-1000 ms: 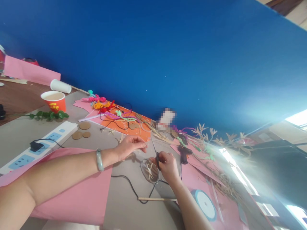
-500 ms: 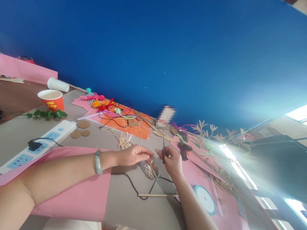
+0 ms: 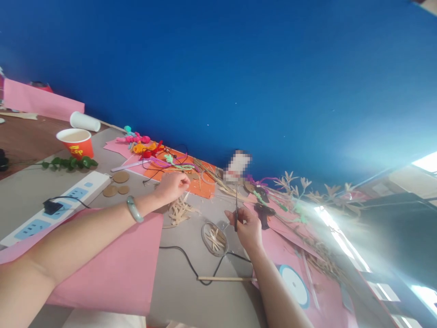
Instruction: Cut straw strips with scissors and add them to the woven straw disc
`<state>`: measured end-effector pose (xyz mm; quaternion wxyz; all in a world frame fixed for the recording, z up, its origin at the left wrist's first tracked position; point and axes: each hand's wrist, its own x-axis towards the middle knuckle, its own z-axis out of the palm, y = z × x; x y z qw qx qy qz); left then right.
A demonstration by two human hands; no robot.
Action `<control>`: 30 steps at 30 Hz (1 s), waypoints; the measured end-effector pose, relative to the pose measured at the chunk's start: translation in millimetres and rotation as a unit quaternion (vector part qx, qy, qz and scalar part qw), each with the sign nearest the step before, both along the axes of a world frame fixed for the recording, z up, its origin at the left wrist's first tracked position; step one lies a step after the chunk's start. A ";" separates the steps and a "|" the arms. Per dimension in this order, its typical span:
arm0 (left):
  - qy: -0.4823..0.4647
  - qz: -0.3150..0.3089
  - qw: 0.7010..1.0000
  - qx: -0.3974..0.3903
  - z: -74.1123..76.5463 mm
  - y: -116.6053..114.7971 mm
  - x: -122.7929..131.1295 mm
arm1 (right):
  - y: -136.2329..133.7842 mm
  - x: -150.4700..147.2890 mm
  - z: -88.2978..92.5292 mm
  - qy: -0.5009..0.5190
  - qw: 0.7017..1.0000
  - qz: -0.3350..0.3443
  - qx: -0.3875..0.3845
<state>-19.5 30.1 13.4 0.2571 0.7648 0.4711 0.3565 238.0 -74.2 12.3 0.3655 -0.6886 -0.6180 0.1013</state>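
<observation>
My left hand (image 3: 173, 186) is over the edge of the orange sheet, its fingers curled together; whatever they may hold is hidden. Just below it lies a loose pile of pale cut strips (image 3: 180, 212). Scissors (image 3: 236, 210) with dark handles are in my right hand (image 3: 250, 228), the thin blades pointing away from me. To the lower left of that hand is a round ring-shaped frame (image 3: 204, 239) with several pale strips lying inside its rim. A thin wooden stick (image 3: 225, 279) rests nearer me beside a black cord (image 3: 180, 249).
A white power strip (image 3: 87, 184) and a red paper cup (image 3: 82, 146) stand left. Brown discs (image 3: 120, 176) lie near the strip. Pink paper (image 3: 129, 273) is under my left forearm. Colourful yarn pieces (image 3: 139, 148), dried stems and a tape roll (image 3: 293, 284) lie around.
My left hand has moved from above the ring-shaped frame up and left, past the strip pile. My right hand stays in nearly the same place, holding the scissors.
</observation>
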 end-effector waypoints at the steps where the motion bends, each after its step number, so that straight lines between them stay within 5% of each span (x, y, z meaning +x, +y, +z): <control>1: 0.033 0.004 0.999 0.009 -1.4 2.4 -2.6 | 0.2 0.2 -0.3 0.001 1.000 0.001 -0.001; 9: 0.177 -0.011 0.981 0.079 -26.1 -6.1 5.7 | 0.8 -0.2 -4.2 0.001 1.000 0.001 -0.010; 14: 0.158 -0.009 0.986 0.051 -30.7 -3.6 9.6 | 0.9 -2.2 -4.2 -0.003 1.000 0.016 -0.006; 19: 0.027 0.026 0.999 -0.017 -18.9 -0.2 10.4 | 0.3 -3.5 -2.9 -0.005 1.000 0.015 -0.012; 23: -0.123 -0.020 0.987 -0.100 -3.0 -7.3 10.9 | 0.4 -3.5 -2.4 -0.032 0.999 0.028 -0.017; 30: -0.339 -0.151 0.888 -0.270 5.2 -34.2 27.4 | -4.1 -11.3 4.9 -0.064 0.993 0.085 -0.055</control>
